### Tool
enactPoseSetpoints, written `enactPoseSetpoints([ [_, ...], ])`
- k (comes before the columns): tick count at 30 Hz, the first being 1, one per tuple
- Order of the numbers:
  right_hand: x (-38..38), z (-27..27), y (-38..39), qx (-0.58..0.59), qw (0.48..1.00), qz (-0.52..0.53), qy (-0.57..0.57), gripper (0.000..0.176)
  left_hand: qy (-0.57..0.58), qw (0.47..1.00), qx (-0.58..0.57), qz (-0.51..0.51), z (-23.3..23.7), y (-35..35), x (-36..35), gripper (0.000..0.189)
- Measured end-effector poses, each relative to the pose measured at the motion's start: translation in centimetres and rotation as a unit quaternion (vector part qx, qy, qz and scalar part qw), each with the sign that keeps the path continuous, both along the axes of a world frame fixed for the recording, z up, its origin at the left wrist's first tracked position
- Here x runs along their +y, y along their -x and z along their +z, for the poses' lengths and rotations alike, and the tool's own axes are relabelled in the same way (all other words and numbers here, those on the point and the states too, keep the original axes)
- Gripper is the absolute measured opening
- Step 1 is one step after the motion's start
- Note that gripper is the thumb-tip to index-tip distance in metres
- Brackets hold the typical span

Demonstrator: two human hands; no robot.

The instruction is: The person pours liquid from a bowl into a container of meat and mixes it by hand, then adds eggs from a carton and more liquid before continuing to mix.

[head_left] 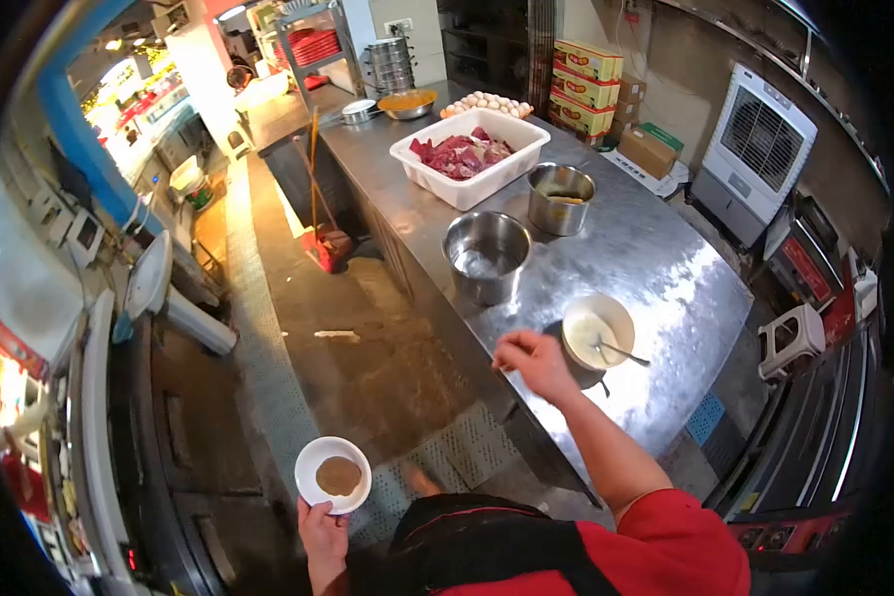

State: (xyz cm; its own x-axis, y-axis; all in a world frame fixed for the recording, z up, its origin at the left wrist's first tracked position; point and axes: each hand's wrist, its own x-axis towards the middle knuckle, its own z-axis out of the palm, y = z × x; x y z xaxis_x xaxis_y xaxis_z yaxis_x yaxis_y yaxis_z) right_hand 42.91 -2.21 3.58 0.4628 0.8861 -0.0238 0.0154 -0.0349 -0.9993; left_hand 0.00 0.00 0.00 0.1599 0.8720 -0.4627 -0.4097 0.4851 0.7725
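Observation:
A white bowl (315, 460) with brown powder in it is held by my left hand (325, 526), off to the left of the table and over the floor. My right hand (534, 360) hangs above the steel table's near edge with its fingers curled together; whatever they may hold is too small to make out. Just right of that hand stands a pale bowl (621, 320) with creamy contents and a metal spoon (626, 354) leaning in it. Behind it are a steel pot (487, 258) and a second steel pot (561, 199) with some contents.
On the steel table (666, 258), a white tub (457, 189) holds raw red meat, with eggs (487, 103) and an orange-filled bowl (407, 103) behind. A red dustpan (320, 248) stands on the floor left of the table. An air cooler (755, 149) stands at right.

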Motion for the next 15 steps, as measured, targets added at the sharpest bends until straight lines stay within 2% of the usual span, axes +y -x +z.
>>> enactPoseSetpoints([
  [2, -0.6, 4.1, 0.3, 0.073, 0.995, -0.061, -0.042, 0.017, -0.003, 0.999, -0.002, 0.032, 1.0, 0.0, 0.6, 0.053],
  [3, 8.0, 3.6, -4.6, 0.062, 0.994, -0.081, -0.048, 0.017, 0.008, 0.999, -0.030, 0.022, -2.7, -4.7, 10.0, 0.053],
  [7, 16.1, 4.5, -7.1, 0.039, 0.987, -0.137, -0.080, 0.014, -0.015, 1.000, -0.026, -0.008, -3.3, -6.5, 22.7, 0.052],
  [9, 18.6, 3.9, -8.6, -0.091, 0.980, -0.175, -0.016, 0.017, -0.023, 0.999, -0.030, -0.024, -2.8, -8.4, 29.7, 0.052],
  [10, 19.4, 3.2, -9.4, -0.114, 0.973, -0.202, -0.007, 0.016, -0.030, 0.998, -0.035, -0.045, -2.9, -9.4, 33.2, 0.052],
  [11, 19.8, 2.3, -10.2, -0.149, 0.956, -0.252, 0.018, 0.014, -0.038, 0.996, -0.041, -0.067, -3.0, -10.7, 36.6, 0.053],
  [12, 19.8, 0.8, -11.4, -0.250, 0.920, -0.301, -0.001, 0.014, -0.032, 0.998, -0.015, -0.044, -0.5, -13.6, 39.2, 0.048],
  [14, 19.0, 1.8, -11.4, -0.365, 0.835, -0.401, 0.097, 0.013, -0.039, 0.996, -0.011, -0.083, -0.2, -17.0, 46.0, 0.045],
  [15, 17.8, 0.6, -12.0, -0.403, 0.795, -0.430, 0.144, 0.015, -0.053, 0.993, -0.005, -0.109, -0.2, -18.4, 49.3, 0.042],
])
